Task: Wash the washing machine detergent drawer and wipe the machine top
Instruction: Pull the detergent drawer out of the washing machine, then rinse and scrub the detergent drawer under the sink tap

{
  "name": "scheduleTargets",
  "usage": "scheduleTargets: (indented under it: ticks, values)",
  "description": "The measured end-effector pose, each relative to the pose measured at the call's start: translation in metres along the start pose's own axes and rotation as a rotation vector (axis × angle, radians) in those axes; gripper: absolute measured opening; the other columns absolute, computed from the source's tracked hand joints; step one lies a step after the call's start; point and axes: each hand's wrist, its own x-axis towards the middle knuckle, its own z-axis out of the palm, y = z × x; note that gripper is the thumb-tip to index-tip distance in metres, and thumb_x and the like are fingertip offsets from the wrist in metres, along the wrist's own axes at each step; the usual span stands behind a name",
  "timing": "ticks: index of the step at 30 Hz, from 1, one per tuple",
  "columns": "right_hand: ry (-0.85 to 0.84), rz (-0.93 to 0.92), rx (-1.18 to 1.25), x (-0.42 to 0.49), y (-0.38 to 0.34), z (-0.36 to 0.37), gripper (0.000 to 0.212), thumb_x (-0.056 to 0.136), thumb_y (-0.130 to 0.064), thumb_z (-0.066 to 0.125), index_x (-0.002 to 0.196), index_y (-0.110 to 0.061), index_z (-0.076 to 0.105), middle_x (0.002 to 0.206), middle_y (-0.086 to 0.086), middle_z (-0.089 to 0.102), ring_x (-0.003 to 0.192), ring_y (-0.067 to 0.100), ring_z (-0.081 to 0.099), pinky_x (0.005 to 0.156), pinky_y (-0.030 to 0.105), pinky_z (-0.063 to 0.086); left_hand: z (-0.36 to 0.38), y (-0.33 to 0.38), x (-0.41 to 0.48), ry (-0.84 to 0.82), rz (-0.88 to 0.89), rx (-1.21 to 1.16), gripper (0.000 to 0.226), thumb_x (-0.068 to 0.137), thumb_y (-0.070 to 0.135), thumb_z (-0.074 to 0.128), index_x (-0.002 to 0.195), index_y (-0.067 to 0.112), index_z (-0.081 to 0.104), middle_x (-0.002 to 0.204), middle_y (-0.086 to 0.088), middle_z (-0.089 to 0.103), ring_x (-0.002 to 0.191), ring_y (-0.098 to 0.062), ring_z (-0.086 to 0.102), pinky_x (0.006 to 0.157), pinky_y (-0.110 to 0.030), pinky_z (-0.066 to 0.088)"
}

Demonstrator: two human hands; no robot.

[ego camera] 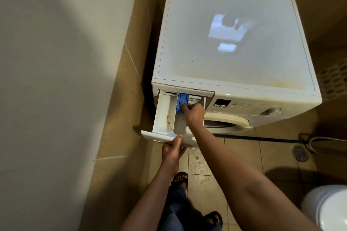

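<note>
Item: detergent drawer (165, 116), white, rust-stained, pulled well out of the washing machine (244, 103). Your left hand (172, 153) grips its front panel from below, thumb hooked over the top edge. Your right hand (194, 113) reaches inside, one digit pressing the blue insert (181, 99) just ahead of its knuckles; the other fingers are curled, and you cannot tell whether they hold anything. Machine top (234, 43): beyond the right hand, yellowed near its front edge.
</note>
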Motion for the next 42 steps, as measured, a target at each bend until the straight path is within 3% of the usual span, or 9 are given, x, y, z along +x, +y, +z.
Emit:
scheduleTargets:
  ticks: [10, 13, 16, 19, 24, 28, 34, 37, 42]
  values:
    - [-0.133, 0.026, -0.066, -0.028, 0.021, -0.02, 0.051, 0.101, -0.04, 0.039, 0.059, -0.012, 0.042, 0.063, 0.005, 0.048, 0.058, 0.017, 0.045, 0.06, 0.03, 0.037, -0.019, -0.017, -0.026, 0.034, 0.009, 0.039, 0.036, 0.09, 0.017, 0.065, 0.123, 0.012, 0.053, 0.124, -0.012, 0.06, 0.111, -0.026, 0.061, 0.097, -0.041, 0.051]
    - [-0.191, 0.058, -0.014, -0.029, 0.029, -0.043, 0.044, 0.1, -0.035, 0.041, 0.065, -0.01, 0.051, 0.065, 0.007, 0.053, 0.065, 0.022, 0.052, 0.074, 0.04, 0.048, -0.022, -0.024, -0.037, 0.033, 0.001, 0.033, 0.023, 0.09, 0.013, 0.064, 0.11, 0.017, 0.056, 0.122, -0.01, 0.059, 0.113, -0.027, 0.058, 0.091, -0.038, 0.051]
    - [-0.182, 0.028, 0.066, -0.039, 0.043, -0.079, 0.034, 0.096, -0.025, 0.048, 0.069, -0.008, 0.059, 0.062, 0.005, 0.057, 0.061, 0.019, 0.055, 0.071, 0.037, 0.049, -0.025, -0.037, -0.053, -0.024, -0.013, 0.048, 0.017, 0.091, 0.009, 0.062, 0.104, 0.018, 0.055, 0.121, -0.01, 0.06, 0.114, -0.027, 0.057, 0.089, -0.039, 0.048]
    - [-0.04, -0.024, 0.14, -0.053, 0.067, -0.121, 0.021, 0.092, -0.019, 0.051, 0.08, -0.006, 0.062, 0.074, 0.007, 0.064, 0.066, 0.02, 0.06, 0.066, 0.032, 0.048, -0.025, -0.055, -0.072, -0.095, -0.024, 0.108, 0.017, 0.091, 0.01, 0.062, 0.104, 0.018, 0.055, 0.12, -0.009, 0.062, 0.117, -0.03, 0.057, 0.09, -0.041, 0.048]
    - [0.287, -0.022, 0.199, -0.099, 0.134, -0.205, 0.019, 0.091, -0.019, 0.055, 0.093, -0.002, 0.064, 0.087, 0.009, 0.065, 0.083, 0.023, 0.061, 0.079, 0.039, 0.049, -0.012, -0.091, -0.118, -0.209, -0.05, 0.25, 0.028, 0.089, 0.013, 0.065, 0.112, 0.016, 0.047, 0.12, -0.011, 0.058, 0.112, -0.028, 0.056, 0.097, -0.043, 0.046]
    - [0.471, 0.081, 0.309, -0.156, 0.197, -0.279, 0.022, 0.089, -0.02, 0.063, 0.104, -0.005, 0.061, 0.095, 0.005, 0.062, 0.085, 0.016, 0.055, 0.069, 0.022, 0.042, 0.011, -0.127, -0.158, -0.335, -0.072, 0.382, 0.039, 0.088, 0.016, 0.066, 0.121, 0.012, 0.044, 0.123, -0.011, 0.057, 0.113, -0.027, 0.055, 0.094, -0.043, 0.047]
    - [0.705, 0.249, 0.437, -0.245, 0.294, -0.396, 0.024, 0.088, -0.029, 0.061, 0.102, -0.009, 0.061, 0.097, 0.005, 0.063, 0.094, 0.022, 0.058, 0.086, 0.034, 0.046, 0.067, -0.193, -0.229, -0.561, -0.115, 0.566, 0.048, 0.088, 0.013, 0.065, 0.13, 0.006, 0.043, 0.115, -0.009, 0.061, 0.103, -0.022, 0.059, 0.088, -0.043, 0.05]
    - [0.81, 0.272, 0.505, -0.29, 0.332, -0.445, 0.025, 0.087, -0.033, 0.063, 0.1, -0.011, 0.06, 0.1, 0.008, 0.065, 0.096, 0.027, 0.061, 0.091, 0.041, 0.05, 0.097, -0.231, -0.262, -0.661, -0.129, 0.673, 0.055, 0.087, 0.016, 0.066, 0.135, 0.004, 0.042, 0.129, -0.015, 0.058, 0.116, -0.026, 0.057, 0.082, -0.039, 0.054]
    - [1.022, 0.336, 0.654, -0.363, 0.398, -0.517, 0.028, 0.083, -0.036, 0.065, 0.1, -0.014, 0.06, 0.101, 0.006, 0.066, 0.094, 0.024, 0.062, 0.086, 0.037, 0.051, 0.152, -0.3, -0.321, -0.811, -0.173, 0.84, 0.057, 0.083, 0.022, 0.072, 0.13, 0.006, 0.045, 0.127, -0.014, 0.059, 0.121, -0.032, 0.055, 0.095, -0.054, 0.05]
